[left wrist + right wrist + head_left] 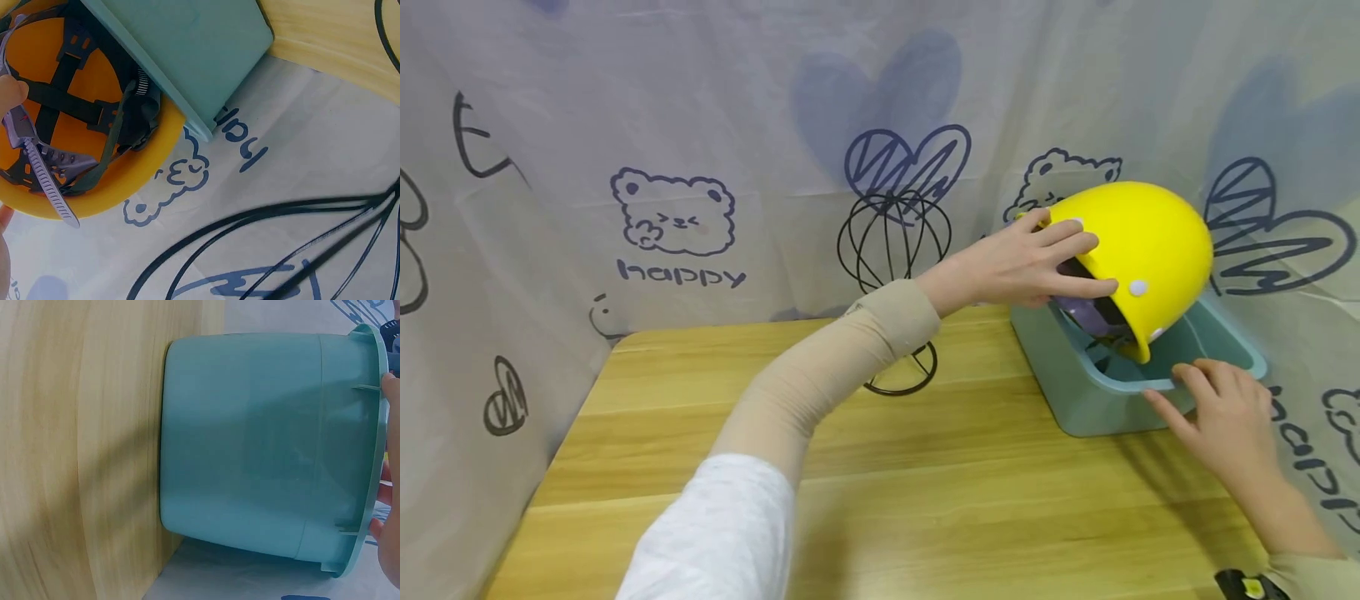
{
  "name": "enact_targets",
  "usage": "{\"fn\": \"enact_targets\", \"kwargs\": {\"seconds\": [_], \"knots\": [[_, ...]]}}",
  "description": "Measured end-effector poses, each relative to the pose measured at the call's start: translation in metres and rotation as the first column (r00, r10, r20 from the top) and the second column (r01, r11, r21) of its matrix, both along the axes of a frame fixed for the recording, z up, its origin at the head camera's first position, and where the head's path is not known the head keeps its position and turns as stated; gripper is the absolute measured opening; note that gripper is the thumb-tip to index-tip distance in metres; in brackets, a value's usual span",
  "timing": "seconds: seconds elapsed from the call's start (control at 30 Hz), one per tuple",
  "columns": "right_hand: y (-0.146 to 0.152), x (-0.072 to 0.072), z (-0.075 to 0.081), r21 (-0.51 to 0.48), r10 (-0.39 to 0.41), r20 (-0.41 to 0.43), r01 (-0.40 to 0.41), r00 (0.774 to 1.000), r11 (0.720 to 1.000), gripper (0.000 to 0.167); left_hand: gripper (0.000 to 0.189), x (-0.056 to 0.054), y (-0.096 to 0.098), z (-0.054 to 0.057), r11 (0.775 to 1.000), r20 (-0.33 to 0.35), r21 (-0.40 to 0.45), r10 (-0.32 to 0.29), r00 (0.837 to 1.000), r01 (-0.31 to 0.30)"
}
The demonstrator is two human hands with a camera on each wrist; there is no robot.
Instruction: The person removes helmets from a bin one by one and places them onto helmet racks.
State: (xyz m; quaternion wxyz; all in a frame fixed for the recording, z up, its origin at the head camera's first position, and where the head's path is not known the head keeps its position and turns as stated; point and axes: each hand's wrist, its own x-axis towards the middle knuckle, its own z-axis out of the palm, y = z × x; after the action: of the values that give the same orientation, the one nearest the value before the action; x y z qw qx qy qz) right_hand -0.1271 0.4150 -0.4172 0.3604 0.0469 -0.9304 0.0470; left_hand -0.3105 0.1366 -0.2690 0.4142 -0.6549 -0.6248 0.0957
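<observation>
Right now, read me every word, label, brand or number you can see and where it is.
"happy" on the backdrop, under the left bear drawing.
"happy" on the backdrop, lower right, only partly visible.
"hap" on the backdrop, left wrist view, beside the tub.
An E-like mark, far left: letter or drawing, unclear.
Nothing readable on the yellow helmet.

Wood-grain table (970, 500) beneath teal bin (1112, 408) and wire stand (891, 198)

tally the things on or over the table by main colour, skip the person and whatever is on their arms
Yellow: 1 (helmet)
Blue-green: 1 (bin)
Black: 1 (wire stand)
Total in view: 3
</observation>
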Motion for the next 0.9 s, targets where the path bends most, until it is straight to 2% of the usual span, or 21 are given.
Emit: {"fn": "enact_targets", "kwargs": {"seconds": [0.13, 0.27, 0.33, 0.5, 0.67, 0.8, 0.9], "knots": [[-0.001, 0.001, 0.004, 0.013, -0.001, 0.033, 0.001, 0.999, 1.0, 0.089, 0.041, 0.001, -0.005, 0.004, 1.0, 0.003, 0.012, 0.001, 1.0, -0.001], [-0.001, 0.004, 0.01, 0.021, -0.029, 0.103, 0.027, 0.994, 0.999, 0.063, 0.041, 0.002, -0.009, 0.011, 0.999, -0.011, 0.035, 0.0, 1.0, 0.001], [0.0, 0.004, 0.012, 0.032, -0.034, 0.122, 0.03, 0.992, 0.999, 0.056, 0.041, 0.001, -0.011, 0.014, 0.998, -0.028, 0.057, -0.009, 1.0, 0.011], [0.0, 0.003, 0.018, 0.077, -0.026, 0.128, 0.016, 0.991, 0.997, 0.057, 0.041, -0.001, -0.018, 0.021, 0.993, -0.066, 0.109, -0.03, 0.997, 0.038], [-0.001, 0.003, 0.025, 0.101, -0.042, 0.181, 0.024, 0.983, 0.995, 0.051, 0.04, -0.001, -0.022, 0.029, 0.993, -0.081, 0.112, -0.019, 0.997, 0.028], [-0.001, 0.003, 0.03, 0.106, -0.027, 0.193, 0.007, 0.981, 0.994, 0.047, 0.039, -0.001, -0.026, 0.033, 0.993, -0.096, 0.119, -0.015, 0.995, 0.026], [-0.001, 0.003, 0.034, 0.1, -0.03, 0.242, 0.005, 0.97, 0.995, 0.048, 0.039, -0.001, -0.028, 0.035, 0.99, -0.111, 0.138, -0.017, 0.994, 0.032]]}}
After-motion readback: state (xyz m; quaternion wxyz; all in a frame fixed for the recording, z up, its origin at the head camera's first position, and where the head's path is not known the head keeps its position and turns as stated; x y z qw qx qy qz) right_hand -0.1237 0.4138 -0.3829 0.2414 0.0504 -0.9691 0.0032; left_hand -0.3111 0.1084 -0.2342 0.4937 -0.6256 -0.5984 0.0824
